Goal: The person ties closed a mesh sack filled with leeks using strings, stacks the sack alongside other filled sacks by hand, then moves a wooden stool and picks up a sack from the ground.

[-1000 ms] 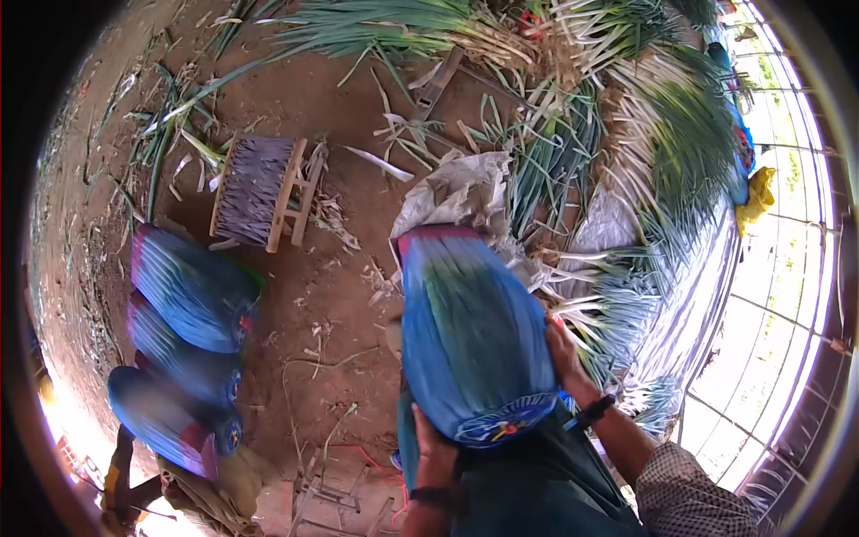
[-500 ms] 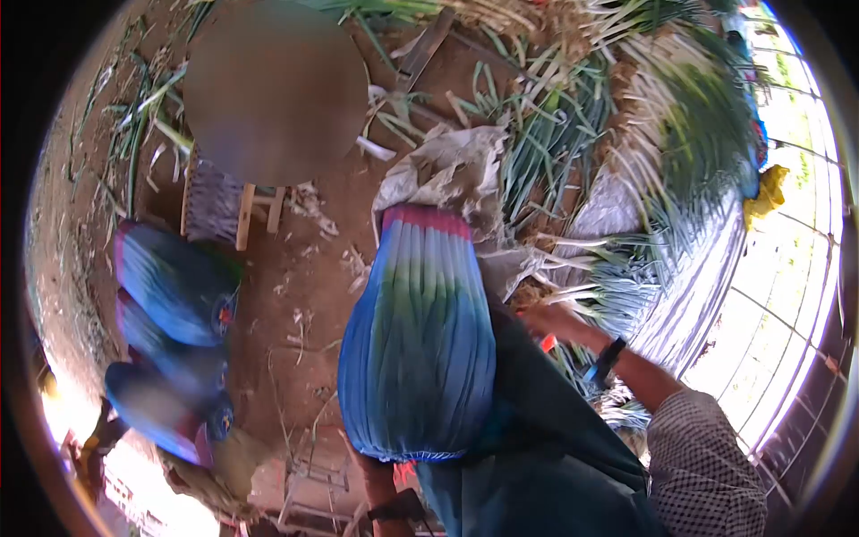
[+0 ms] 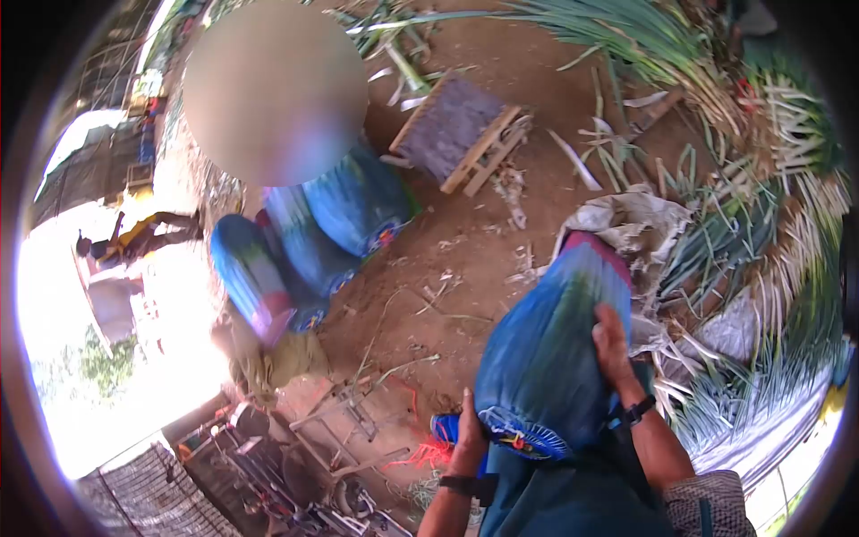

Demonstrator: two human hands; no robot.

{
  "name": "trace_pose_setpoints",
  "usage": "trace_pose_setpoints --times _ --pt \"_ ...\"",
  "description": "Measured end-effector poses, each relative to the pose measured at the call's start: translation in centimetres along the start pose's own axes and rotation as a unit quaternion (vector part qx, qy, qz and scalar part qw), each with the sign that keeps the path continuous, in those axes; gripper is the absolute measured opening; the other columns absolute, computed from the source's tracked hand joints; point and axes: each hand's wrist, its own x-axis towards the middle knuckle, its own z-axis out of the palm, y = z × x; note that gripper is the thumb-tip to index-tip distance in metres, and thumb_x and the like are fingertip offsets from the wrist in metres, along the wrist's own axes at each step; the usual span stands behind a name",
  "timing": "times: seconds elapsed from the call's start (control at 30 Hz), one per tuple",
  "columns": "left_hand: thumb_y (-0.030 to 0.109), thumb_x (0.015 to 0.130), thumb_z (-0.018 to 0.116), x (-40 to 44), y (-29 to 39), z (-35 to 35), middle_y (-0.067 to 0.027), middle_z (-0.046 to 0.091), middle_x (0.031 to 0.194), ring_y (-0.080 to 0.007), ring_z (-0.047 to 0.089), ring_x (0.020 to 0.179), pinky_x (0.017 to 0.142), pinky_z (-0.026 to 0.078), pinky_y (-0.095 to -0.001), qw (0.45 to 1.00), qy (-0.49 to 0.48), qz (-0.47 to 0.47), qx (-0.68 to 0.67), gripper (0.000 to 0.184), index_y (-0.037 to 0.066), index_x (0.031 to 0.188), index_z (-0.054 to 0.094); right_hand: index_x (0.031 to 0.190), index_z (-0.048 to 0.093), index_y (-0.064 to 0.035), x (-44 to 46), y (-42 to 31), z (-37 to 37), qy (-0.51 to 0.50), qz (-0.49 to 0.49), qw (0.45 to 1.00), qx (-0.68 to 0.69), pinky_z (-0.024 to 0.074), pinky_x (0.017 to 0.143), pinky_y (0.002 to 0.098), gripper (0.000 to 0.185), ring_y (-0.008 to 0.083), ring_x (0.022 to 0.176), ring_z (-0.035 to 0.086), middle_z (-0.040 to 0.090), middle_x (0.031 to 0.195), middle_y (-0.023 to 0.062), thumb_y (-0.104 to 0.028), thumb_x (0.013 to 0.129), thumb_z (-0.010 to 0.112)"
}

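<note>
A stuffed blue net sack of green onions leans in front of me, its far pink-and-white end on a pale crumpled cloth sack. Its gathered near end faces me, with a bit of red and yellow in the middle. My left hand grips the sack low on its left side. Against the right side, my right hand holds it with fingers pointing up and away. Both wrists wear dark bands. Part of each palm is hidden.
Several filled blue sacks lie to the left. A low wooden stool stands ahead. Loose green onions are heaped at the right. Red string lies near my left hand, and a motorbike is at lower left. A person is far left.
My view has swung left. The sack has tilted, its gathered end now showing. My right hand has moved from the onions beside it onto the sack's right side; the left still holds it.
</note>
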Motion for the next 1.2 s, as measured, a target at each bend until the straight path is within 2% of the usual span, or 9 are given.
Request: trace_pose_setpoints --times 0.17,0.3,0.4,0.5,0.63,0.83,0.9,1.07,1.2 --pt "0.059 0.099 0.041 -0.3 0.5 -0.2 -0.0074 0.063 0.126 -0.0226 0.059 0.116 0.102 0.045 -0.0369 0.998 -0.049 0.028 0.002 0.066 0.006 0.139 0.051 0.144 0.037 0.0026 -0.3 0.2 1.9 -0.112 0.023 0.993 -0.01 0.0267 0.116 0.0428 0.058 0.0388 0.138 0.037 0.042 0.146 0.0234 -0.038 0.103 0.04" --pt "0.058 0.101 0.038 -1.8 1.5 -1.1 -0.0075 0.063 0.127 -0.0227 0.057 0.119 0.105 0.043 -0.0379 0.982 -0.163 0.084 0.042 0.064 0.007 0.137 0.053 0.143 0.04 0.0016 -0.3 3.8 3.7 -0.052 0.08 0.995 0.019 0.029 0.115 0.0373 0.058 0.032 0.137 0.041 0.046 0.145 0.021 -0.041 0.105 0.038" --pt "0.061 0.101 0.029 1.6 0.8 -5.8 -0.0086 0.06 0.13 -0.0252 0.056 0.118 0.105 0.042 -0.0407 0.965 -0.244 0.077 0.05 0.069 0.007 0.141 0.046 0.138 0.047 -0.0039 -0.3 -2.9 1.9 -0.105 0.096 0.99 0.001 0.0374 0.109 0.0388 0.049 0.0307 0.129 0.049 0.052 0.137 0.0179 -0.035 0.101 0.05" --pt "0.064 0.099 0.032 3.4 -1.2 -5.4 -0.0122 0.053 0.137 -0.0331 0.053 0.119 0.104 0.042 -0.0487 0.976 -0.186 -0.01 -0.109 0.072 0.009 0.144 0.042 0.125 0.062 -0.0044 -0.6 -1.9 0.6 -0.06 0.035 0.997 0.043 0.0454 0.099 0.0332 0.041 0.0244 0.114 0.061 0.065 0.119 0.0129 -0.036 0.098 0.058" --pt "0.061 0.099 0.034 1.0 -1.4 -3.6 -0.0116 0.053 0.137 -0.0323 0.054 0.118 0.104 0.042 -0.0467 0.978 -0.183 0.103 0.02 0.069 0.009 0.144 0.043 0.117 0.065 -0.0013 0.9 3.5 -1.6 -0.101 0.18 0.974 0.091 0.0472 0.086 0.027 0.039 0.0092 0.095 0.058 0.067 0.102 0.002 -0.035 0.101 0.055" --pt "0.06 0.099 0.034 3.2 -2.6 -4.5 -0.0049 0.059 0.129 -0.0271 0.057 0.11 0.099 0.044 -0.0421 0.967 -0.223 0.034 -0.115 0.061 0.014 0.137 0.05 0.104 0.068 0.0009 0.7 5.6 -4.5 -0.162 0.192 0.967 0.043 0.0497 0.074 0.0286 0.036 0.01 0.081 0.06 0.066 0.088 0.0021 -0.032 0.101 0.054" --pt "0.059 0.1 0.033 4.8 -3.6 -6.2 -0.0059 0.063 0.124 -0.0274 0.06 0.108 0.098 0.046 -0.0423 0.984 -0.16 0.057 -0.055 0.062 0.012 0.137 0.051 0.101 0.068 0.0006 1.5 4.5 -5.6 -0.175 0.259 0.946 0.084 0.0497 0.072 0.0282 0.034 0.0098 0.079 0.06 0.067 0.087 0.0028 -0.03 0.101 0.054" --pt "0.062 0.099 0.036 2.7 -3.8 -4.8 -0.0084 0.06 0.13 -0.0274 0.058 0.113 0.101 0.045 -0.043 0.987 -0.046 0.072 -0.138 0.067 0.009 0.139 0.049 0.099 0.069 0.0005 5.4 10.9 -5.7 -0.161 0.214 0.961 0.073 0.0479 0.07 0.0298 0.035 0.0112 0.074 0.058 0.066 0.08 0.0026 -0.032 0.098 0.055" --pt "0.061 0.098 0.036 4.7 -7.8 -8.9 -0.0097 0.057 0.134 -0.0283 0.056 0.118 0.104 0.043 -0.0434 0.986 0.039 0.08 -0.142 0.068 0.009 0.141 0.046 0.077 0.058 -0.0009 9.1 14.1 -6.5 -0.203 0.174 0.962 -0.059 0.0397 0.06 0.039 0.037 0.0176 0.064 0.05 0.055 0.066 0.0062 -0.031 0.097 0.05"
